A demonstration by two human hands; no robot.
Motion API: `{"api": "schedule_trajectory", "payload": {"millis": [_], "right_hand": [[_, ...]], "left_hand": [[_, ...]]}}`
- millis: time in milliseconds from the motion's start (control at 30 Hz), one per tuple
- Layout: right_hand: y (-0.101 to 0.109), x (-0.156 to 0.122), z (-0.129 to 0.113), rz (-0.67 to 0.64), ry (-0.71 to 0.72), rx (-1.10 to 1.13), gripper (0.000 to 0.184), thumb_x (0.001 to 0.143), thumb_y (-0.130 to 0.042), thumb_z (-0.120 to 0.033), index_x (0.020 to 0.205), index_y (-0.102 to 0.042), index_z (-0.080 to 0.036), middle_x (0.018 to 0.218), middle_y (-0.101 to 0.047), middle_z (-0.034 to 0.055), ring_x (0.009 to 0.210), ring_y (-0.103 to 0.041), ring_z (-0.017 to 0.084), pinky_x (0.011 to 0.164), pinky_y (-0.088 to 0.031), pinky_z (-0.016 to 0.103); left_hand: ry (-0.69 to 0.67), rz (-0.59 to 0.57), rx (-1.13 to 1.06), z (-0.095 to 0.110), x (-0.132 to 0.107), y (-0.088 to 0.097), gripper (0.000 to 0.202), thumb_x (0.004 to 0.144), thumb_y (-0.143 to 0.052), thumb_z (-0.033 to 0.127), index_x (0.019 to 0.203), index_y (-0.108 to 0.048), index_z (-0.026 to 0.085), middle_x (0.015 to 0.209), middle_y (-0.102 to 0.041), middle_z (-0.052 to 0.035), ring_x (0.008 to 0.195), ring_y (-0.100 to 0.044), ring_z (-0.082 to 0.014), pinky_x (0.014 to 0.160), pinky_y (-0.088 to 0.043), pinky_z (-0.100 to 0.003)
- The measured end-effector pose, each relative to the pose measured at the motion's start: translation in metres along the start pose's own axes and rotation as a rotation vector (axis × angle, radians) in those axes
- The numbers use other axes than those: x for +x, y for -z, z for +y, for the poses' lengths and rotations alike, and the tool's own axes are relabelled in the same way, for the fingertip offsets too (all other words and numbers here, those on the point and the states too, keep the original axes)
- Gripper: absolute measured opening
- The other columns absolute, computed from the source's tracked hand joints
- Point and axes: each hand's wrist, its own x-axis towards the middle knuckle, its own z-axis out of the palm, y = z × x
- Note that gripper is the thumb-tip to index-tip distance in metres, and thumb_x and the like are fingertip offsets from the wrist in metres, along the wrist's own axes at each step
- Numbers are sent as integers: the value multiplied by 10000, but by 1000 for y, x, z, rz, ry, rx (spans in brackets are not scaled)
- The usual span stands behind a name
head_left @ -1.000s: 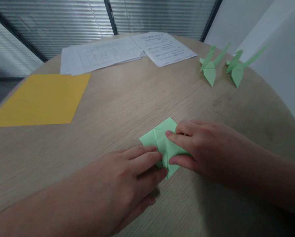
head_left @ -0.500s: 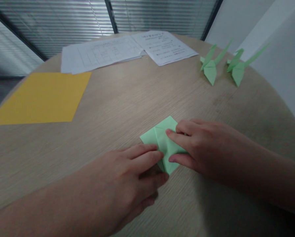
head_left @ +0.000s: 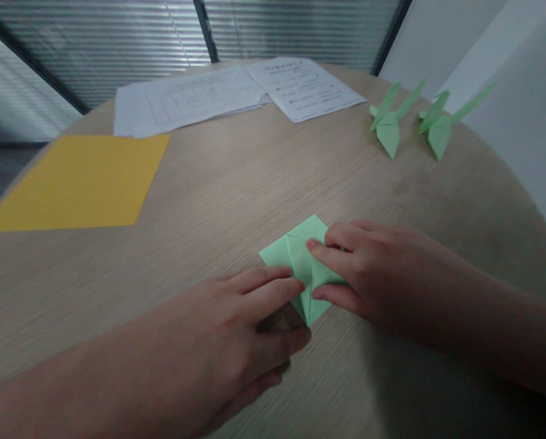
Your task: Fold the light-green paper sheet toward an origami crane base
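Note:
A small folded piece of light green paper [head_left: 295,253] lies flat on the round wooden table [head_left: 236,183], near its front. My right hand [head_left: 373,268] rests on the paper's right half, fingers stretched out and pressing it down. My left hand [head_left: 236,329] comes in from the lower left; its fingertips press on the paper's lower left edge, close to the bottom point. Part of the paper is hidden under both hands.
Two folded green paper cranes [head_left: 387,125] [head_left: 440,128] stand at the back right. A yellow square sheet [head_left: 78,180] lies at the left. Printed white sheets [head_left: 195,97] [head_left: 303,85] lie at the far edge, before a window with blinds.
My left hand's fingers have slid slightly down and back along the paper's lower left edge, exposing the bottom point. My right hand has hardly moved.

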Motion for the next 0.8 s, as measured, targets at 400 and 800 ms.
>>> {"api": "schedule_trajectory", "payload": {"millis": [400,800], "right_hand": [[-6,1,-1,50,12,30,400,869,-805,-425,1155,-724,-157,926,-705,57,790,-677,224,670,-513,345],[-6,2,-2,24,-5,58,346,875,-796,-403,1107,-723,-157,944,-709,72,815,-681,239,657,-495,345]], "left_hand": [[62,24,120,-15,0,-12,380,1056,-510,348,1324,-669,130,1372,-691,-137,1242,-660,-282,1087,-536,-461],[146,26,233,-26,0,-20,446,1011,-565,451,1386,-620,218,1442,-628,-138,1330,-566,-352,1106,-457,-569]]}}
